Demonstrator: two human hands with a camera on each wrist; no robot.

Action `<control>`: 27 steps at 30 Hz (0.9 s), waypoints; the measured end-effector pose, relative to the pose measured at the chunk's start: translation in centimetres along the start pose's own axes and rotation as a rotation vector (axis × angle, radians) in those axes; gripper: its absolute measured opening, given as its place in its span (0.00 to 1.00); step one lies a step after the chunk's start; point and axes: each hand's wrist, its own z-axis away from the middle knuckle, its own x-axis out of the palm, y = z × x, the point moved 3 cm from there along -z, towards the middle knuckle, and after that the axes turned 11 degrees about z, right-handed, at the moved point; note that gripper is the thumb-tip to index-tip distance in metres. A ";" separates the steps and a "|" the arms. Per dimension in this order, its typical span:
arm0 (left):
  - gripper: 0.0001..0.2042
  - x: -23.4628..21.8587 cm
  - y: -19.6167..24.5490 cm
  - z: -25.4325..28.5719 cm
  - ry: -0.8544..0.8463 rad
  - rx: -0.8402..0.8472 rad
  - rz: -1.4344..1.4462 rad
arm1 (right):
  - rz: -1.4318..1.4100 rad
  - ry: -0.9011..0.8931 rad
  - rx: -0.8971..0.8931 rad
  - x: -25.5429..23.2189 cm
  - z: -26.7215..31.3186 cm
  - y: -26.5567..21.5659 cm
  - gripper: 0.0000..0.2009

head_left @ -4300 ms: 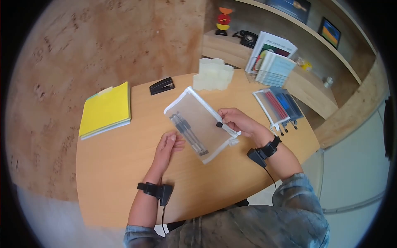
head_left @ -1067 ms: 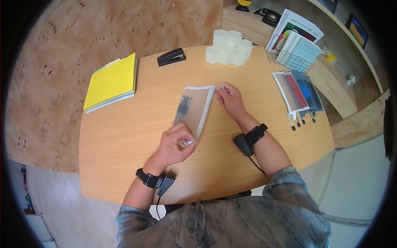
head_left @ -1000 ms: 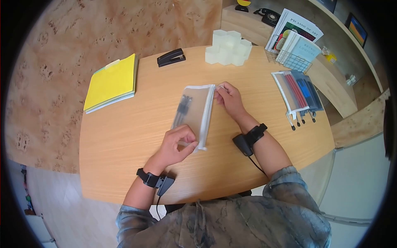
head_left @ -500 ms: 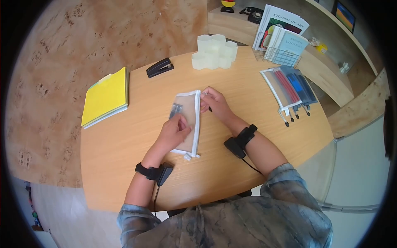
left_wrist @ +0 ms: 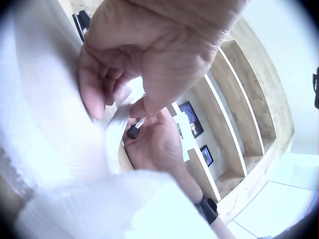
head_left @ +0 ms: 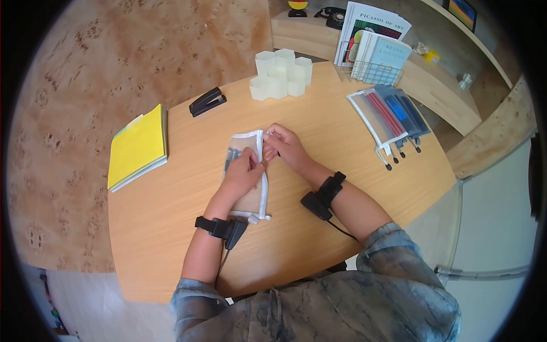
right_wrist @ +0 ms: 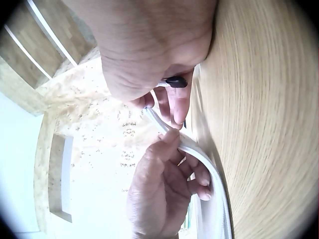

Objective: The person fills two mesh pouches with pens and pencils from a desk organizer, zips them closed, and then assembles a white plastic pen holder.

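Observation:
A see-through zip pouch [head_left: 248,203] with white edging lies on the desk before me, several dark pens [head_left: 229,157] inside it. My left hand [head_left: 242,175] reaches across the pouch and pinches its white zip edge [right_wrist: 219,199] between thumb and fingers, partway along. At the far end of the zip, my right hand [head_left: 288,149] has finger and thumb closed on the zip pull. The pull's black cord tip [right_wrist: 176,81] sticks out of that hand. In the left wrist view, the sheer pouch side [left_wrist: 55,109] fills much of the left.
Yellow folder [head_left: 138,145] over papers at the left; black stapler [head_left: 207,102] and pale hexagonal holder [head_left: 281,77] along the back. More zip pouches [head_left: 390,117] with red and blue contents lie at the right. Behind them stands a wire basket [head_left: 370,73] of books.
The pouch, earlier held raised and tilted, now lies on the desk. My left hand has slid from its near end up toward the right hand, which stays at the zip's far end.

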 end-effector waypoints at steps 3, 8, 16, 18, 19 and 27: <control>0.09 -0.3 -0.8 -0.1 -0.050 0.015 0.137 | -0.001 0.008 0.002 0.0 0.2 -0.4 0.08; 0.07 -0.4 -1.2 -0.1 -0.090 -0.004 0.167 | -0.011 0.019 0.018 0.1 0.2 -0.7 0.08; 0.08 -0.9 -1.8 -0.2 -0.022 0.056 0.376 | 0.238 -0.008 0.015 0.9 0.6 -1.4 0.13; 0.09 -1.3 -1.8 -0.2 0.028 0.092 0.381 | 0.248 -0.010 0.023 1.0 0.8 -1.4 0.15; 0.09 -1.6 -1.4 -0.1 0.065 0.106 0.362 | 0.237 -0.004 0.028 0.8 0.8 -1.3 0.15; 0.09 -5.3 -1.0 -0.1 0.254 0.213 0.466 | 0.245 0.096 -0.043 0.5 0.0 -0.2 0.15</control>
